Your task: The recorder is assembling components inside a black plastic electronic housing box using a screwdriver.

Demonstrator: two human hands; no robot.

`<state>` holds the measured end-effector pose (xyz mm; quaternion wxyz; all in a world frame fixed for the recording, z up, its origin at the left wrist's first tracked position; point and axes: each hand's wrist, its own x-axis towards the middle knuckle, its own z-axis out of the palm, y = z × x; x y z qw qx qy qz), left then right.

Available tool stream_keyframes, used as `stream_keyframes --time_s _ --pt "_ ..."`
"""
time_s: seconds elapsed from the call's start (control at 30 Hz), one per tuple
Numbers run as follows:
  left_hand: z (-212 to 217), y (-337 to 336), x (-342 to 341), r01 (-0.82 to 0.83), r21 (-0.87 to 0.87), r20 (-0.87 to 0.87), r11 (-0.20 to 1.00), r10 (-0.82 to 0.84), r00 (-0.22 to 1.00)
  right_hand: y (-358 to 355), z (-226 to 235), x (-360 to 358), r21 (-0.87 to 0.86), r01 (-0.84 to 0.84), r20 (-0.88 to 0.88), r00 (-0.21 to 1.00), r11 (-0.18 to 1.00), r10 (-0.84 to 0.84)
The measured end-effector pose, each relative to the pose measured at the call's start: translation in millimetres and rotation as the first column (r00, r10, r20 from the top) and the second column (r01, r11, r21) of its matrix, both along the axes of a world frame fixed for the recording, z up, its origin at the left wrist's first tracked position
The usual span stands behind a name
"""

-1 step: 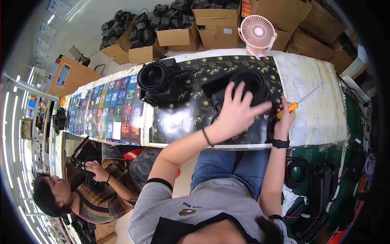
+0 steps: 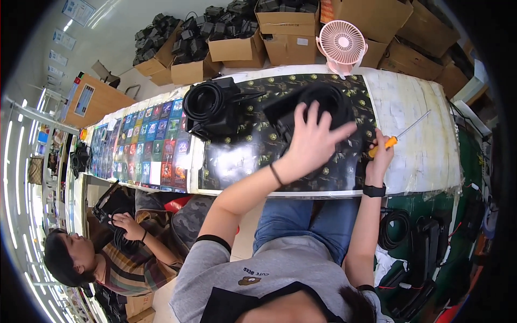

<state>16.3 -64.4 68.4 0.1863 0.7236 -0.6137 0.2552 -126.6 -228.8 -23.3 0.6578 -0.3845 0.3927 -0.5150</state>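
Observation:
My left hand (image 2: 315, 137) is over a black device with a coiled black cable (image 2: 333, 97) on the table. Its fingers are spread across the near side of the coil; whether they press on it I cannot tell. In my right hand (image 2: 381, 156) is a screwdriver (image 2: 391, 143) with an orange handle, its thin shaft pointing away to the far right. That hand is close to the table's near edge, right of the device. A second black device with a coiled cable (image 2: 211, 106) sits further left on the dark patterned sheet (image 2: 231, 169).
A pink fan (image 2: 342, 46) stands at the table's far edge. Cardboard boxes (image 2: 234, 49) of black devices line the floor behind. At the lower left a person (image 2: 124, 253) handles another black device. Black parts and cables (image 2: 425, 237) lie on a green surface to my right.
The device under my left hand has shifted slightly left, and that hand has moved a little with it. My right hand with the screwdriver has moved slightly right.

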Motion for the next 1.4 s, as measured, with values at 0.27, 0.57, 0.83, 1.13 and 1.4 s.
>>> stream_keyframes --time_s 0.27,0.57,0.83,1.13,1.4 --pt "-11.6 3.7 106.3 -0.486 0.130 0.164 0.864 0.464 0.870 -1.1 5.1 -20.8 0.014 0.071 -0.059 0.996 0.997 -0.070" --pt "5.5 68.1 181.3 -0.712 0.289 0.013 0.640 0.741 0.672 -21.5 30.7 -25.7 -0.127 0.050 -0.015 0.999 0.991 -0.052" --pt "-4.1 127.9 227.4 -0.798 0.186 0.047 0.573 0.806 0.590 -86.9 84.3 -44.4 -0.133 0.507 0.302 0.839 0.852 -0.452" --pt "-38.3 -85.1 84.7 0.012 0.015 -0.277 1.000 -0.007 0.961 -121.1 66.0 -21.2 -0.132 0.521 0.244 0.842 0.843 -0.482" --pt "-120.0 -178.3 92.2 -0.051 0.177 -0.251 0.983 0.095 0.963 -94.5 -12.6 15.8 -0.183 0.455 0.028 0.889 0.872 -0.458"
